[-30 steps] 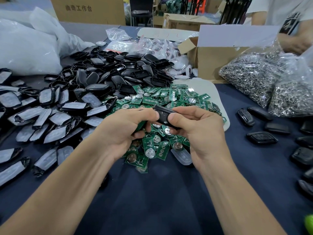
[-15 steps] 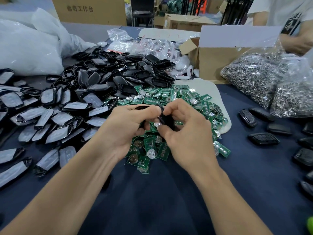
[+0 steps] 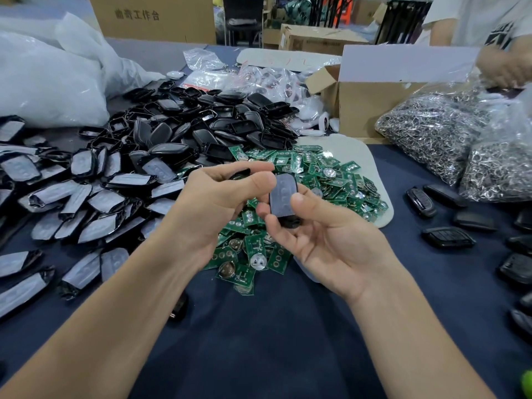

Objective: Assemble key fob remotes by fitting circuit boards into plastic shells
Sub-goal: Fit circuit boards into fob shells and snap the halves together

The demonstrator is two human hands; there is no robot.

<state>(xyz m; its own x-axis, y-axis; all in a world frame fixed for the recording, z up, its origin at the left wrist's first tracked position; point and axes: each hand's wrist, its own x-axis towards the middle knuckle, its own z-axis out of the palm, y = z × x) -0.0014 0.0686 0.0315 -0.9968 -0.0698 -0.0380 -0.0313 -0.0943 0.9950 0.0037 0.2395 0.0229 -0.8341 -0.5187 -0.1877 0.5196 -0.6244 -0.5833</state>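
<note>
We are holding a shell half upright above the heap of circuit boards. Our right hand is pinching it by its long edges, thumb on one side and fingertips on the other. Our left hand is curling round a second dark piece, probably the mating half, though the fingers are hiding most of it. Its thumb is lying just beside the shell's top end.

We are judging the shell to be light, thin and stiff, with a glossy rim that could slip, so we are gripping the rims rather than squeezing the grey pad, which looks soft. The boards, spreading over the counter, are looking rigid but delicate, so we are planning to lift one by its edges.
</note>
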